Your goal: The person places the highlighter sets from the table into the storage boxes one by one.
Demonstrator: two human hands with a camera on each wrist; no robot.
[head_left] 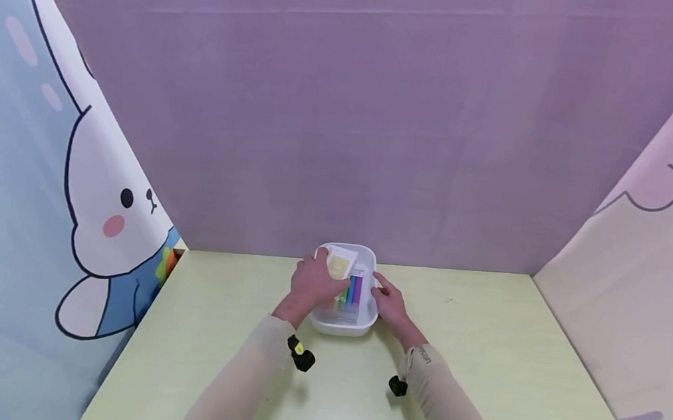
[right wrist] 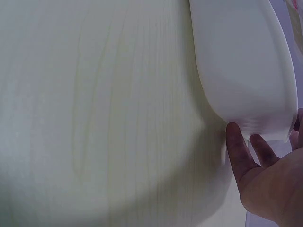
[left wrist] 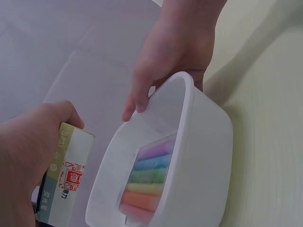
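Note:
My left hand (head_left: 313, 281) grips a small white and olive box (left wrist: 66, 175) with a red stamp and Chinese print, over the left side of a white plastic bin (head_left: 343, 329). Inside the bin lies a clear pack of highlighters (left wrist: 147, 175) in several rainbow colours, partly covered by the left hand in the head view. My right hand (head_left: 390, 301) holds the bin's right side, thumb and fingers at its rim and wall. From the right wrist view, fingertips (right wrist: 233, 130) of that hand touch the bin's outer wall.
The bin stands at the back of a pale wood-grain table (head_left: 468, 355), close to a purple cloth wall (head_left: 344, 124). Printed curtains hang on both sides, with a cartoon rabbit (head_left: 115, 197) on the left one. Black wrist cameras (head_left: 302, 355) are strapped at the cuffs.

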